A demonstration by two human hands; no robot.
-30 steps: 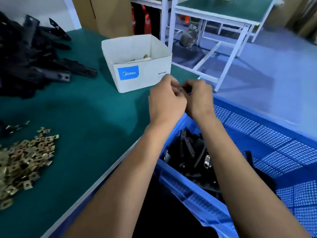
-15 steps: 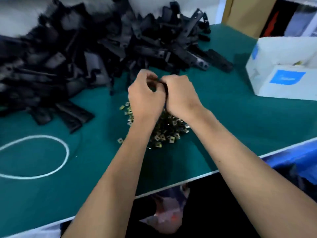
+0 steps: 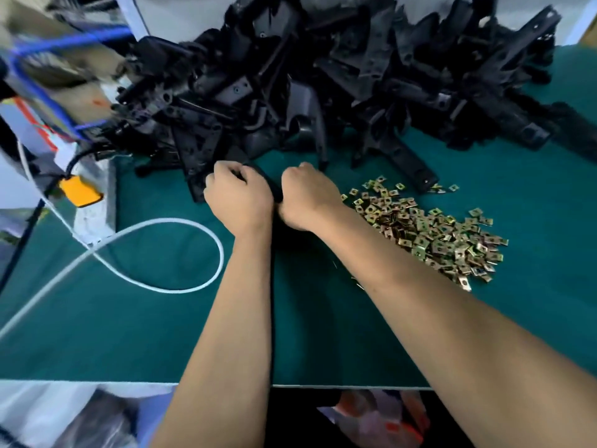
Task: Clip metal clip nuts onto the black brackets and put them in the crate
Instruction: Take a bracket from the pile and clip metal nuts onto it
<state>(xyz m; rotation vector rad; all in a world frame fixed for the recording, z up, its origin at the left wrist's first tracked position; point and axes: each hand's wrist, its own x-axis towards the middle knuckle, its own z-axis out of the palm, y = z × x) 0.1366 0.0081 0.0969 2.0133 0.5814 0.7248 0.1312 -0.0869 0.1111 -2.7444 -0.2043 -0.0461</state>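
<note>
Near desk edge point(image 3: 97, 360) is bare green mat w/ room to work. Both hands are now off the crate, which is out of view, and at mid-desk, so one bracket is prob. done and the next begins. Left hand point(image 3: 239, 197) and right hand point(image 3: 305, 197) sit knuckle to knuckle, fingers curled round a black bracket point(image 3: 274, 190) at the pile's foot. Clip nuts point(image 3: 433, 234) lie just right. White cable point(image 3: 181, 253) loops left. Bracket pile point(image 3: 323, 79) fills the far edge.
</note>
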